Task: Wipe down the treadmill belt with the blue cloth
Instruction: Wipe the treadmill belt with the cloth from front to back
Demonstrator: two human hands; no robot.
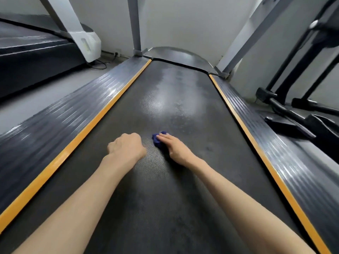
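The dark textured treadmill belt (176,189) runs away from me between two orange-edged side rails. A small bunched blue cloth (157,139) lies on the middle of the belt. My right hand (174,148) lies on top of it with fingers stretched out, pressing it onto the belt; most of the cloth is hidden under the hand. My left hand (126,148) is curled into a fist just left of the cloth, apart from it, resting on the belt and holding nothing that I can see. A pale shiny patch shows on the belt further ahead.
Ribbed grey side rails (60,116) (286,147) flank the belt. Grey uprights (135,24) (244,43) rise at the far end by the motor cover (176,55). Another treadmill (33,50) stands to the left, and black exercise equipment (297,110) to the right.
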